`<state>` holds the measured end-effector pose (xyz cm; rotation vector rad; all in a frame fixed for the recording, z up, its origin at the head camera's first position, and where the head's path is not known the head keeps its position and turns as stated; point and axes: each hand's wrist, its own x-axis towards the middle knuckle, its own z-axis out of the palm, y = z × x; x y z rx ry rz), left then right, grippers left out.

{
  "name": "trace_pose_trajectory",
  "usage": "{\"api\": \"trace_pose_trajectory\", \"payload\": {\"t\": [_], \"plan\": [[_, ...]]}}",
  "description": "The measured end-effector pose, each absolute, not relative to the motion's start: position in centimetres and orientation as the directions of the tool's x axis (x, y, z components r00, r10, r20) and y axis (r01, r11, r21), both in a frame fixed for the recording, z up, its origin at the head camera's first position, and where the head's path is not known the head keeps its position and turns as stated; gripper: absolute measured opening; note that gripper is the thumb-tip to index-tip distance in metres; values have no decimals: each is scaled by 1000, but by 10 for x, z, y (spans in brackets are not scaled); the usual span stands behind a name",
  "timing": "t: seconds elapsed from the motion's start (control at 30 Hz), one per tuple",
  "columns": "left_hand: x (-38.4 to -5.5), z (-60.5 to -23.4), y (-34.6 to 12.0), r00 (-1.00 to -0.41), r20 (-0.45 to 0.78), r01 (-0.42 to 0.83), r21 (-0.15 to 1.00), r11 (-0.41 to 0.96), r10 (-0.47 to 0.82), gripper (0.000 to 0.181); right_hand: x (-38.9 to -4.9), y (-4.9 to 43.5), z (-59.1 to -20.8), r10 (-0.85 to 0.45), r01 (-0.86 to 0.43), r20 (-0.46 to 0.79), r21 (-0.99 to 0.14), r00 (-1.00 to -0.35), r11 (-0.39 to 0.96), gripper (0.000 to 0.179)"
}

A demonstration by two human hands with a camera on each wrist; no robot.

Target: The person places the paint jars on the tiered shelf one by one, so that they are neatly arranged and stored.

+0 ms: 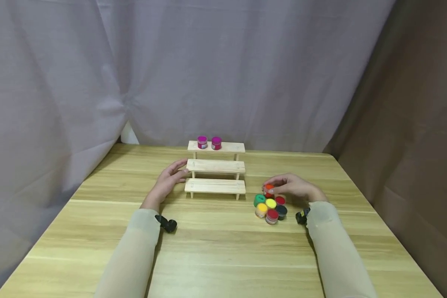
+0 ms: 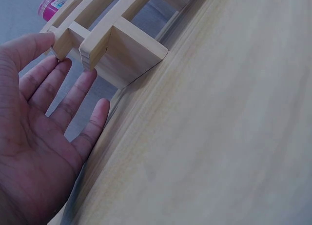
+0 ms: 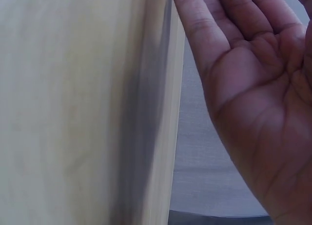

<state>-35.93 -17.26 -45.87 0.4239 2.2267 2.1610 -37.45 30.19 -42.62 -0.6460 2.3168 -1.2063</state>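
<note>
A three-tier wooden stand (image 1: 216, 166) sits toward the back of the table. My left hand (image 1: 167, 179) is at its left end, fingers nearly straight; in the left wrist view the thumb and fingertips (image 2: 87, 74) touch the ends of its boards. My right hand (image 1: 292, 186) pinches a small orange-red paint jar (image 1: 268, 191) between thumb and fingers, above the back of a cluster of jars. Around it are a green jar (image 1: 259, 200), a yellow jar (image 1: 270, 203) and a dark red jar (image 1: 280, 200). The right wrist view shows the palm, not the jar.
Two magenta jars (image 1: 216, 143) stand on the top board, toward its left. Closer to me in the cluster are an orange-yellow jar (image 1: 261, 210), a black jar (image 1: 281, 212) and a red jar (image 1: 272, 216). Grey curtain (image 1: 223, 74) hangs behind the table (image 1: 208, 256).
</note>
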Motion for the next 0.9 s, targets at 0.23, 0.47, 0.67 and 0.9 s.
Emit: {"api": "trace_pose_trajectory", "payload": {"t": [0.23, 0.47, 0.67, 0.9], "plan": [[-362, -459, -171, -962, 184, 188, 982, 0, 204, 56, -375, 304, -424, -563, -181, -169, -840, -809, 512, 42], [-361, -458, -173, -963, 180, 182, 983, -8, 201, 56, -373, 299, -417, -565, -212, -131, -839, -815, 501, 43], [-360, -457, -173, -963, 185, 189, 982, 1, 196, 56, -375, 294, -410, -565, -220, -117, -843, -817, 492, 43], [-358, -458, -172, -964, 175, 181, 984, 8, 200, 56, -377, 291, -411, -591, -239, -83, -862, -802, 446, 42]]}}
